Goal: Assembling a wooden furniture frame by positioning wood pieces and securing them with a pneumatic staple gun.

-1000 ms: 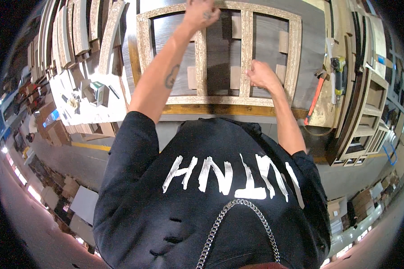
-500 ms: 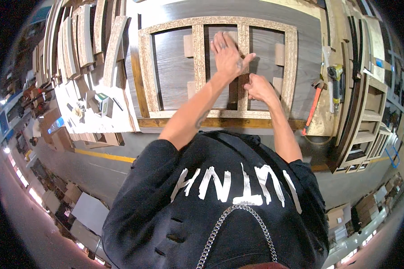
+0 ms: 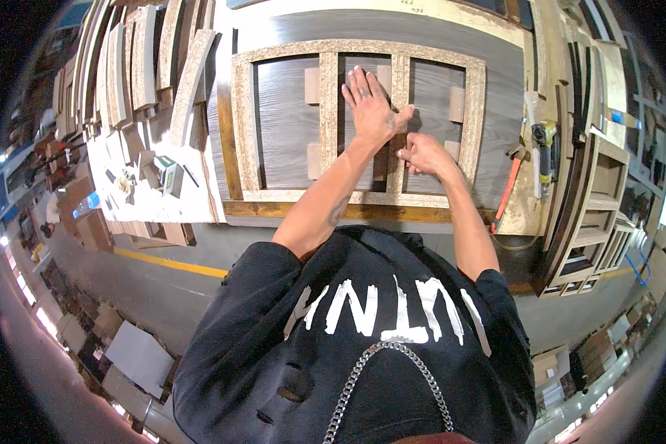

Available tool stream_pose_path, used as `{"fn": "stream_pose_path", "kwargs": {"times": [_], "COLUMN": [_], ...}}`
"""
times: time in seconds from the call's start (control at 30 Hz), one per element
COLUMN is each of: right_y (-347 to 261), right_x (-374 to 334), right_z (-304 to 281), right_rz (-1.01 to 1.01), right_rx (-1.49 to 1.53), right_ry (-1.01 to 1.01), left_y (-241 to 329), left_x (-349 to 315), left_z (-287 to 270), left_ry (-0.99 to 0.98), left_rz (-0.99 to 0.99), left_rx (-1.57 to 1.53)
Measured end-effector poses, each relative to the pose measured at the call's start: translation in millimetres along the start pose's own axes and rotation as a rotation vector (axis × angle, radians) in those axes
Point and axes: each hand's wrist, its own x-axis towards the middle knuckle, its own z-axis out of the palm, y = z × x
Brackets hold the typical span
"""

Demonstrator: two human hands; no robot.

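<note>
Both hands (image 3: pixel 370 107) (image 3: pixel 422 152) on chipboard frame (image 3: pixel 244 126), grey workbench (image 3: pixel 510 81)

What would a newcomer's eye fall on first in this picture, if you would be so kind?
Most striking is the particleboard frame with three openings, lying flat on the grey workbench at the top centre. The left hand lies flat across its middle opening, with the right hand curled just beside it. An orange-handled hammer lies to the right of the frame.

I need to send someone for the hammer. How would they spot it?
On the grey workbench, look right of the chipboard frame under the hands. The hammer lies near the bench's front right corner, beside a yellow power tool; its orange handle sets it apart.
</note>
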Motion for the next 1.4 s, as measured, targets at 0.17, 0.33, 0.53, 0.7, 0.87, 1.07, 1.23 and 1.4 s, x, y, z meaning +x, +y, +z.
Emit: {"fn": "stream_pose_path", "kwargs": {"times": [0.17, 0.33, 0.53, 0.7, 0.87, 1.07, 1.23, 1.4], "right_y": [16.5, 59.3, 69.6, 91.7, 108.0, 104.5, 101.8, 95.6], "right_x": [-27.5, -38.7, -43.7, -43.6, -31.7, -6.7, -7.4, -25.0], "right_z": [-21.7, -36.6, -49.5, -60.4, -88.3, -117.3, -123.1, -128.8], "right_rz": [0.114, 0.289, 0.279, 0.168, 0.043, -0.012, 0.036, 0.064], "right_rx": [0.119, -0.123, -0.146, -0.087, 0.047, -0.106, -0.083, 0.277], "right_ry": [0.782, 1.021, 0.790, 0.768, 0.704, 0.544, 0.474, 0.415], "left_y": [0.4, 3.3, 2.9, 5.9, 5.6, 3.6, 9.5, 53.4], "left_x": [-2.0, -0.3, 0.1, -1.9, -4.4, -3.7, -3.9, -11.9], "left_z": [-5.3, -3.9, -1.6, -6.5, -3.0, -3.5, -3.9, -11.3], "left_ry": [-0.026, -0.037, -0.051, -0.055, -0.025, 0.053, 0.044, 0.050], "left_rz": [-0.030, -0.060, -0.051, -0.048, -0.052, -0.025, -0.027, 0.095], "left_rx": [0.044, 0.129, 0.113, 0.064, 0.108, 0.040, 0.032, 0.062]}}
